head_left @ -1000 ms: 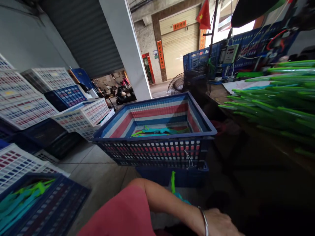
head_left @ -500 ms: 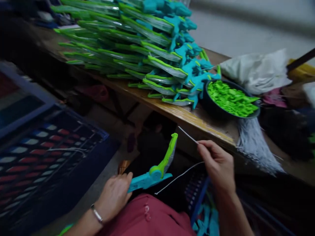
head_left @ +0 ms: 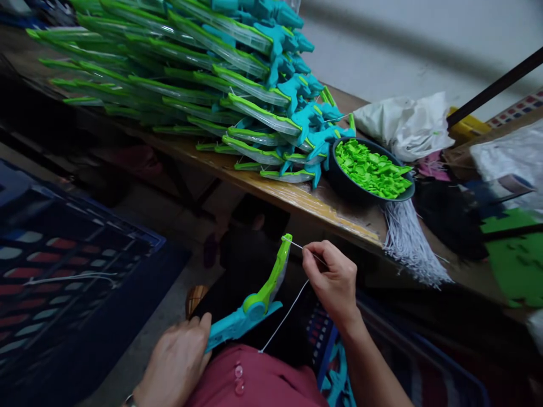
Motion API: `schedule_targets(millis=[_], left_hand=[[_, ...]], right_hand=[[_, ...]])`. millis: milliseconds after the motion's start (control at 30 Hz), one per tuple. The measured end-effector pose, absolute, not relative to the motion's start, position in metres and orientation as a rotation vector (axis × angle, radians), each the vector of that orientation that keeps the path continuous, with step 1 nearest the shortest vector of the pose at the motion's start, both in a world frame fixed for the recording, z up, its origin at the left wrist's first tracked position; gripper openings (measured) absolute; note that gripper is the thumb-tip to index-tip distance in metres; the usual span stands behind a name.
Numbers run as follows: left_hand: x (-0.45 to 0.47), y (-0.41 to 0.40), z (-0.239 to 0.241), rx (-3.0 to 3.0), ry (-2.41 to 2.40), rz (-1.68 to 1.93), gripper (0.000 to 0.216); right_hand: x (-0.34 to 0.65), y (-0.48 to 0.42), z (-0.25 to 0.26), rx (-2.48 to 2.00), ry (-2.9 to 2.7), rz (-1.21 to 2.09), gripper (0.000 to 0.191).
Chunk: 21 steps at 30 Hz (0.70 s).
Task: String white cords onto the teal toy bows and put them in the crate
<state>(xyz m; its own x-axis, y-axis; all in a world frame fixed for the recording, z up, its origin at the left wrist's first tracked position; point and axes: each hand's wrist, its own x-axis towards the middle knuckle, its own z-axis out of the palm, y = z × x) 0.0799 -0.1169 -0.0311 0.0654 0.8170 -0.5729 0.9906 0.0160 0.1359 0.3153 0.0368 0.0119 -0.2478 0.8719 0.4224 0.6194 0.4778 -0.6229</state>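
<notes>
At 7 o'clock in the view, the left hand (head_left: pixel 178 362) is grasping the smooth turquoise handle of a plastic turquoise-and-green toy (head_left: pixel 254 305), which is lying at 6 o'clock with its bent green arm pointing up. At 5 o'clock the right hand (head_left: pixel 333 277) is pinching a thin white string (head_left: pixel 294 243), one stretch reaching the toy's tip, the other slanting down toward the maroon shirt (head_left: pixel 254 379). The right forearm is partly covering a slotted blue crate (head_left: pixel 318 333) holding turquoise pieces (head_left: pixel 339 376). A dark lattice crate (head_left: pixel 144 233) is standing at 8 o'clock. Beyond the toy, the worn wooden table (head_left: pixel 335 215) is crossing the view; a frayed string bundle (head_left: pixel 413 249) is hanging over its edge at 4 o'clock. A round dark bowl (head_left: pixel 343 185) is holding jagged green pieces (head_left: pixel 369 169) at 3 o'clock, glossy stacked toys (head_left: pixel 182 85) are filling 10 to 12 o'clock, and a crumpled white bag (head_left: pixel 407 127) is slumping at 2 o'clock.
</notes>
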Motion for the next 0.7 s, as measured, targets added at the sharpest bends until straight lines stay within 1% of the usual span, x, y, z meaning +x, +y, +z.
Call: schedule_targets(millis=[233, 700], left_hand=[[0.0805, -0.1155, -0.0328, 1.829, 1.808, -0.465, 0.04], [0.0817, -0.118, -0.0339, 1.844, 1.82, -0.425, 0.04]], right_hand=[[0.3168, 0.0381, 0.0074, -1.247, -2.021, 0.321, 0.015], [0.3134, 0.0418, 0.003, -1.246, -2.061, 0.272, 0.018]])
